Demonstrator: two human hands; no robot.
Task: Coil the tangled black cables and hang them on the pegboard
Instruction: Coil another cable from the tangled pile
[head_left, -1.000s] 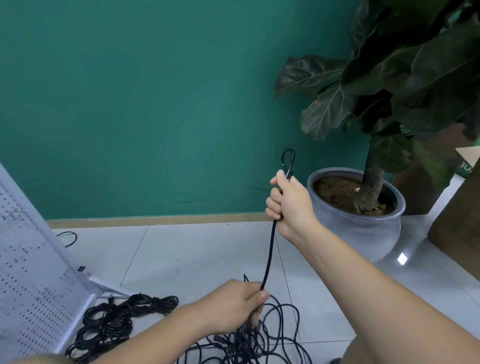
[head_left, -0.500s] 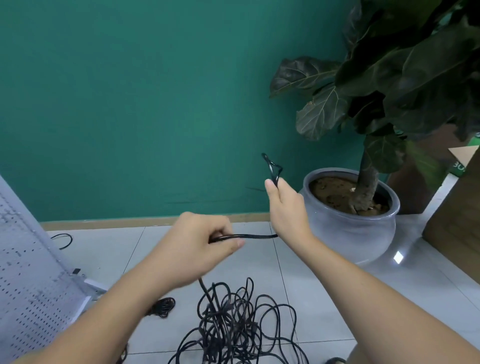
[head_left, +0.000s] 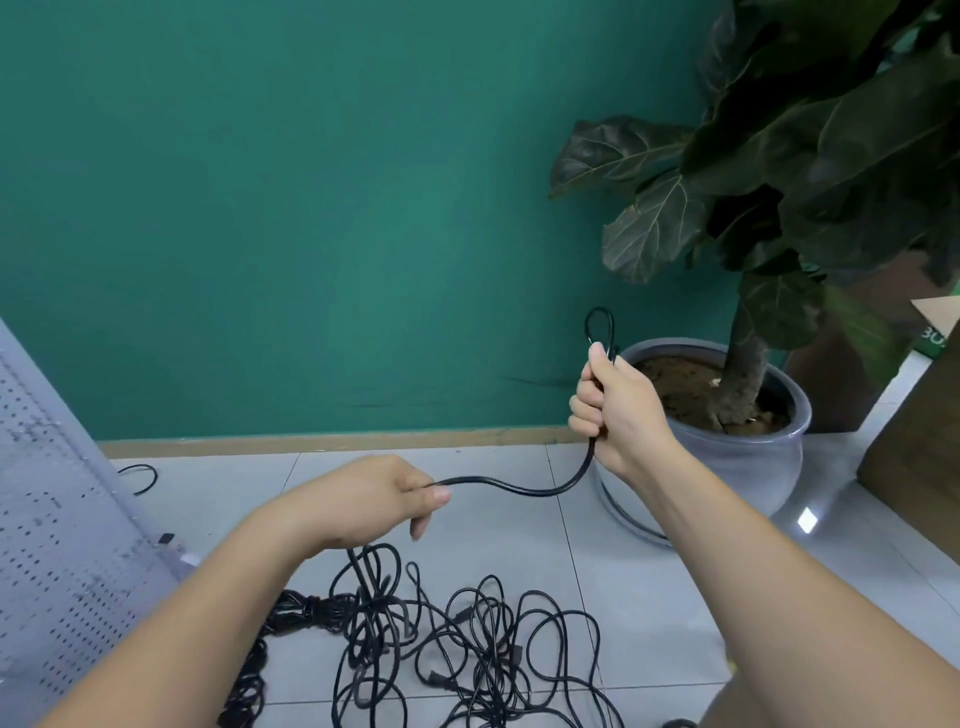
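Snagging is the main risk. The tangled black cables (head_left: 467, 649) lie in a loose heap on the tiled floor (head_left: 208, 493), near the person and between the forearms, and the held cable (head_left: 519, 488) drops from under the left hand (head_left: 363, 504) straight into that heap. Drawn up faster than it frees itself, it would likely drag crossing strands along, cinch them into knots, or lift the whole heap.

The pegboard (head_left: 47, 519) leans at the left edge. Darker bundles (head_left: 296, 613) that look wound lie at its foot and touch the heap's left side, so a hard tug could pull them into the mess. The plant pot (head_left: 753, 457) stands just right of and beyond the right hand (head_left: 618, 410), where a wide sweep could knock it or catch the leaves.

The right hand is raised at the far right, fist upright, with the fingers curled round the cable and the thumb lying up along it. The left hand sits lower, nearer and left of centre, back upward, with the fingers closed on the cable and the thumb and forefinger pinching it where it leaves toward the right. Between the hands the cable sags in a shallow curve.

A small loop (head_left: 600, 325) stands above the right fist. If that grip loosens, I judge the loop would slip out and the coil would have to be restarted.
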